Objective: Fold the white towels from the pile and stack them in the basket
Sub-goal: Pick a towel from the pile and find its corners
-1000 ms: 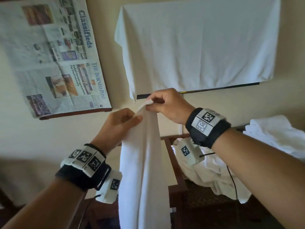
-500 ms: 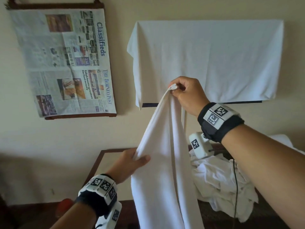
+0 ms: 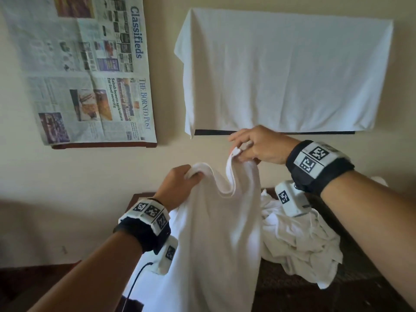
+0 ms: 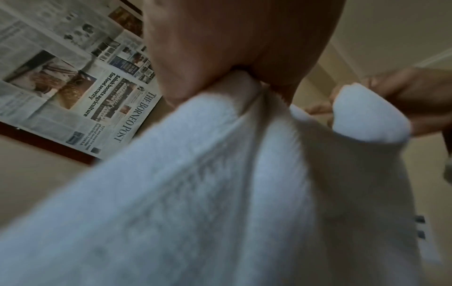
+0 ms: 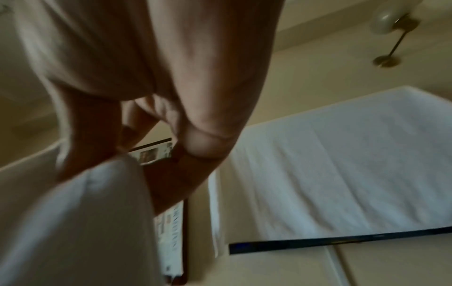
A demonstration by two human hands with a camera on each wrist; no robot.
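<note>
You have one white towel up in the air in front of you, plain terry cloth — its top edge bunched at two points and sagging in a soft loop between them. From there it hangs down in long loose folds, unfolded, and its lower part runs out of the head view. In the left wrist view the towel fills most of the picture, blurred and gathered into creases near the top. Just right of the hanging towel, and lower, lies the pile of white towels — crumpled, tangled, none of them folded. The hanging towel overlaps the pile's left edge from your viewpoint.
</note>
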